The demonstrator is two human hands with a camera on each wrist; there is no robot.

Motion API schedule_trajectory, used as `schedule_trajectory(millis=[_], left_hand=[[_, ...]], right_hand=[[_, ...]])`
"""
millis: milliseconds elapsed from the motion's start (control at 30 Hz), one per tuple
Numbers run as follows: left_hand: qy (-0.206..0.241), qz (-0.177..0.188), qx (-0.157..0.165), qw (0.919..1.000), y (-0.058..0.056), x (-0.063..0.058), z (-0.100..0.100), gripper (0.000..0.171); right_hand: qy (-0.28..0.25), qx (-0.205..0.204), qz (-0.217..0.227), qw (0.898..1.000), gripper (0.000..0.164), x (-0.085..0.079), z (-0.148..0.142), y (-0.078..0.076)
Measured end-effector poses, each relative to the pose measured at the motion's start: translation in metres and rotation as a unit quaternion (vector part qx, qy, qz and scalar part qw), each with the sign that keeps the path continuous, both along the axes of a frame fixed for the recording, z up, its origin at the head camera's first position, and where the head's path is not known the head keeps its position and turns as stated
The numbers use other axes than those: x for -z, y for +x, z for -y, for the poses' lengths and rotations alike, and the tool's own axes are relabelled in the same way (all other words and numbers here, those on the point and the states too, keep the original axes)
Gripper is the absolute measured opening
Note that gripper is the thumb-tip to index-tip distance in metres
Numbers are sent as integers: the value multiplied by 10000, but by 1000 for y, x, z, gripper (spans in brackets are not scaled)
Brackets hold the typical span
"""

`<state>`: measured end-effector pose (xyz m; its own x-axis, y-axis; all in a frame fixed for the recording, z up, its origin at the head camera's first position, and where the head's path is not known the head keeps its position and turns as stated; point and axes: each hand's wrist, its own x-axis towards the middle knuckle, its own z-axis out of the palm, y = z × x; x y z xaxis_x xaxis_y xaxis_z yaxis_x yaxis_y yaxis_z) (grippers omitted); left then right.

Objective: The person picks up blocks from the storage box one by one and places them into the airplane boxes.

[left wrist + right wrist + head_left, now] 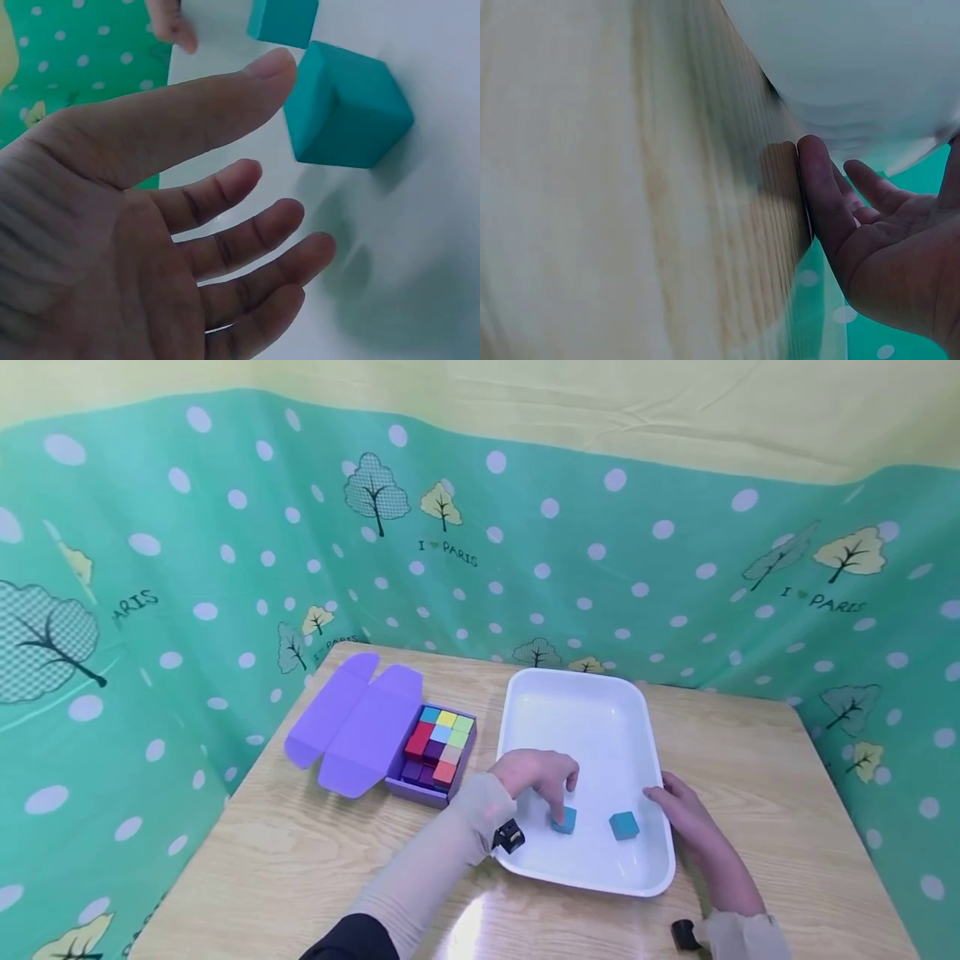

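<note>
My left hand reaches down into a white tray, over a teal cube on its floor. In the left wrist view, the thumb tip overlaps the edge of this teal cube, while the other fingers are spread loosely beside it. A second teal cube lies to the right in the tray, near its right wall. My right hand holds the tray's right rim, thumb over the edge. In the right wrist view, that hand's fingers lie along the tray's outside, close to the wooden tabletop.
Left of the tray stands an open purple box packed with several coloured cubes, its lid folded out leftward. Everything sits on a wooden table. A green patterned cloth hangs behind and at the sides.
</note>
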<state>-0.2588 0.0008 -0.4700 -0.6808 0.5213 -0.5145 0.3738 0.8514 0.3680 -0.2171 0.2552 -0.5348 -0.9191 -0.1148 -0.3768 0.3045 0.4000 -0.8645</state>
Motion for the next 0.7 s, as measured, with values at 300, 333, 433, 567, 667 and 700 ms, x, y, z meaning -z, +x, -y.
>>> schedule_trajectory(millis=[300,333,433,567,667,700], left_hand=[[-212,110,69,9997,5,15,-9,36],[-201,128,38,9997,5,16,-10,33],[-91,118,10,9999,5,15,-9,22],[172,-59,57,9998,5,13,-7,16],[507,-149,131,9985,4,12,-6,17],[642,-164,162,9977,4,11,-5,17]], right_hand=[[116,13,-1,9999,74,-1,0,0],[117,22,-9,9999,73,0,0,1],[94,58,-53,9999,74,0,0,1],[141,69,-61,9999,75,1,0,2],[194,38,-73,9998,75,1,0,3],[179,54,-64,9998,75,1,0,3]])
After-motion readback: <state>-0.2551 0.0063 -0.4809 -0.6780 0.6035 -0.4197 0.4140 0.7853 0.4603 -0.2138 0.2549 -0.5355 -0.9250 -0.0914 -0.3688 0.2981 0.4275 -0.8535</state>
